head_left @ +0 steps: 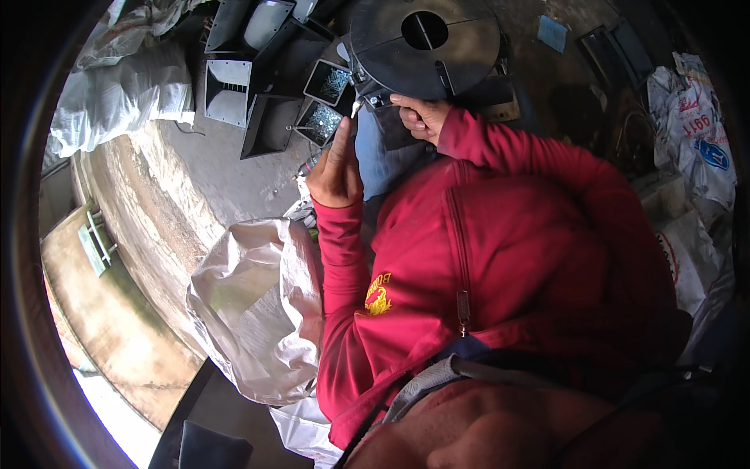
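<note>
My left hand (pixel 335 173) is raised with its index finger stretched out; the other fingers are folded or partly hidden. Close to its fingertip is a small white-tipped piece (pixel 357 108), and I cannot tell whether they touch. My right hand (pixel 423 117) has its fingers curled at the near edge of a black metal bracket (pixel 380 101). Above that bracket lies a large round black metal disc (pixel 476 43) with a round hole and slots. A bar is visible across the hole.
Left of the disc, one open bin (pixel 328 84) and another (pixel 322 123) hold small metal fasteners. Several black-and-grey housings (pixel 228 92) lie farther left. A white woven sack (pixel 254 313) stands by my left arm; printed sacks (pixel 691 125) lie at right.
</note>
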### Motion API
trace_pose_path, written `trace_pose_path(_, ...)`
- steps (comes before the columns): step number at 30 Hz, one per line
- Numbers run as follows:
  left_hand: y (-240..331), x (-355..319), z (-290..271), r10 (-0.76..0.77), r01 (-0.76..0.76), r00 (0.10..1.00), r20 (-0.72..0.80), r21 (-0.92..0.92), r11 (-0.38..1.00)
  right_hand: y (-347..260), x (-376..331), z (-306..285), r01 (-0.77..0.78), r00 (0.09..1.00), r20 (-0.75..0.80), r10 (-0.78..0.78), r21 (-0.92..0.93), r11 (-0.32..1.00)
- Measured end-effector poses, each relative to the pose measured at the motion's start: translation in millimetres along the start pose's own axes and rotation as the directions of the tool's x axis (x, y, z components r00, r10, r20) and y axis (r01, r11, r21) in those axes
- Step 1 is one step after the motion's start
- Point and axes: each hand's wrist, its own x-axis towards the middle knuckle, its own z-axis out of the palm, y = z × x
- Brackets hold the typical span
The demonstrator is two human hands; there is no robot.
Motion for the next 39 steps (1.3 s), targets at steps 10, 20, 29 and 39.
trace_pose_path(10,6.7,-0.6,2.6,-0.026,0.025,0.999,-0.041,-0.016,1.000,-14.9,-18.0,29.8,0.058,0.997,-0.055,-0.059,-0.019,0.998)
trace_pose_path(20,10.6,-3.1,5.4,-0.058,0.055,0.998,0.017,0.152,0.987,-16.3,-19.5,31.4,0.043,0.996,-0.071,-0.045,-0.040,0.998)
trace_pose_path(29,2.2,-6.3,11.5,-0.077,0.062,0.996,0.052,0.249,0.966,-18.5,-18.0,31.2,0.033,0.995,-0.089,-0.037,-0.052,0.998)
trace_pose_path(39,16.6,0.0,2.2,-0.172,0.155,0.973,-0.154,-0.114,0.981,-18.9,-19.4,34.1,0.015,0.997,-0.074,-0.014,0.008,1.000)
